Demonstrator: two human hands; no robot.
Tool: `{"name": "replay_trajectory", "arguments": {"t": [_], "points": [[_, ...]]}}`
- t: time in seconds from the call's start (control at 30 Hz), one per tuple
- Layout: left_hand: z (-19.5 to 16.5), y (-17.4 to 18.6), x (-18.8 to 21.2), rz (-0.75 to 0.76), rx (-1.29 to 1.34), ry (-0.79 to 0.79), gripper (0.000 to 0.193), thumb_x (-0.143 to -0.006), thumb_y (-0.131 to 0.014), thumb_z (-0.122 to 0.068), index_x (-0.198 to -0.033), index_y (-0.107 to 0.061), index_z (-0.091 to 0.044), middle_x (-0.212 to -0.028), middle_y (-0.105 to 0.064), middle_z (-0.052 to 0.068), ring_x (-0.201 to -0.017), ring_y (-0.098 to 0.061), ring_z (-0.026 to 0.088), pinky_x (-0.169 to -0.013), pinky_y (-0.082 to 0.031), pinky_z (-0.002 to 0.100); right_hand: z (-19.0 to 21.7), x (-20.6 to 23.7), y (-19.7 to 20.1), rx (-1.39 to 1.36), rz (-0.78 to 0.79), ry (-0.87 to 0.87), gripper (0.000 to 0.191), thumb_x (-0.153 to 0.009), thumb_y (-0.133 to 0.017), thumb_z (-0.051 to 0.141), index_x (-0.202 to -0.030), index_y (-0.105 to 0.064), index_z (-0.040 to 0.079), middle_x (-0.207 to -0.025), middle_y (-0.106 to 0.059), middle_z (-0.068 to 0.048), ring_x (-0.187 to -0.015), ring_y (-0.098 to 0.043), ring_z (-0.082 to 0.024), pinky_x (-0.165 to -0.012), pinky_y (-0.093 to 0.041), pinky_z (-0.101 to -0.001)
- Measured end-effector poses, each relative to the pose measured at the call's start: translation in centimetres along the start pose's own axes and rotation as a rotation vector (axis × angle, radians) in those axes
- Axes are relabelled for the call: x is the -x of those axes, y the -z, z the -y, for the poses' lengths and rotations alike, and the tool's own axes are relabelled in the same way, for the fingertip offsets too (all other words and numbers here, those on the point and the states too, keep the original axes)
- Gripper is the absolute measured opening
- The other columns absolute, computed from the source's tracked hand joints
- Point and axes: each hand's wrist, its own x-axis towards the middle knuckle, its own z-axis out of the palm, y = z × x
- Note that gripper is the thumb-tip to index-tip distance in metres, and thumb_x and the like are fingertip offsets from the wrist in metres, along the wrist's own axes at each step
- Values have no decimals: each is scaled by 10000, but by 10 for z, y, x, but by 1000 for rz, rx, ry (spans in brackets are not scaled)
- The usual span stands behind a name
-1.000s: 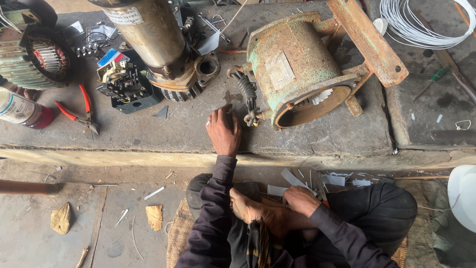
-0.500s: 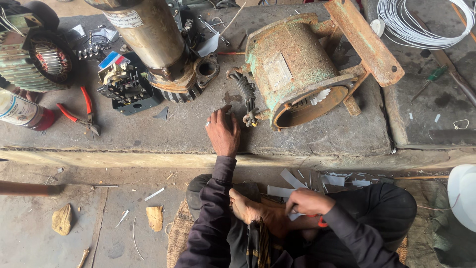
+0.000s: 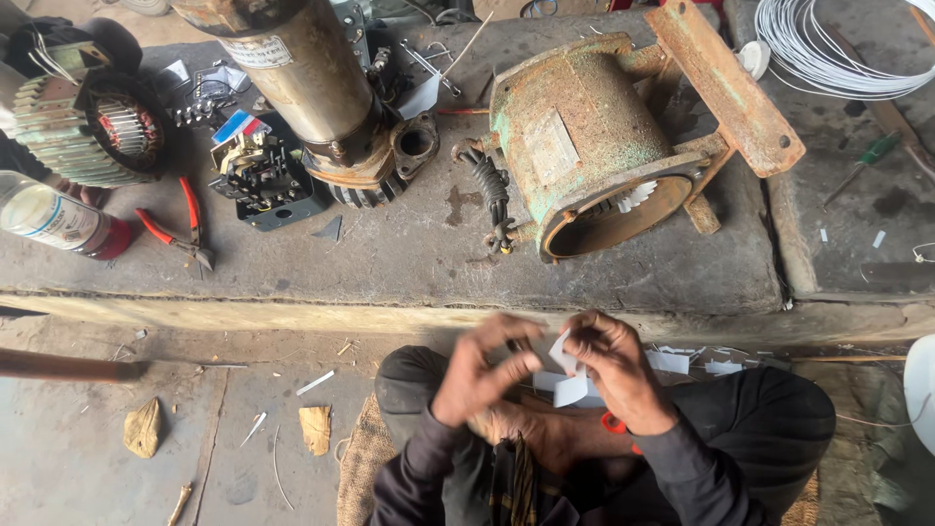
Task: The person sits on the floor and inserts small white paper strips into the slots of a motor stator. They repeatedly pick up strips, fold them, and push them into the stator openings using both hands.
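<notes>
Ahead of my hands, the surface (image 3: 409, 253) carries a rusty motor housing (image 3: 594, 146), its open mouth facing them, nearer my right. 2 hands meet over my lap: right hand (image 3: 614, 375) pinches a white paper slip (image 3: 565, 353) standing upright; left hand (image 3: 482, 370) curls half-closed, fingertips touching it.

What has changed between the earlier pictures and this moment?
The left hand has left the concrete ledge beside the rusty green motor housing and come back to the lap. Both hands now meet: its fingers and those of the right hand pinch a small white paper piece, raised off the lap. The housing, the red-handled pliers and the metal cylinder lie as before.
</notes>
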Motion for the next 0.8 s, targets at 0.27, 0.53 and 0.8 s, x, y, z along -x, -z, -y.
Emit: {"name": "replay_trajectory", "arguments": {"t": [0.27, 0.53, 0.8], "points": [[-3, -37, 14, 14, 192, 67, 372, -869, -839, -263, -1160, -760, -44, -1070, -715, 60, -1014, -679, 180, -915, -548, 338, -2, 26, -2, 212, -100, 1, 153, -906, -769, 45, -1000, -652, 21, -857, -719, -60, -714, -649, -90, -615, -504, -231], [-6, -48, 23, -16, 199, 102, 327, -884, -842, -234, -1133, -764, -37, -1087, -680, 57, -1065, -630, 181, -985, -486, 336, 3, 49, -19, 652, -159, 272, 210, -935, -752, 76, -1084, -627, -3, -1028, -710, -88, -982, -704, -120, -847, -573, -274], [-8, -50, 29, -83, 229, 103, 381, -912, -816, -227, -1201, -697, -8, -1183, -665, 83, -1146, -618, 187, -1056, -466, 344, 49, 60, -44, 825, 23, 271, 531, -804, -823, 150, -1289, -643, 30, -1188, -717, -76, -1016, -678, -162, -892, -552, -312]]}}
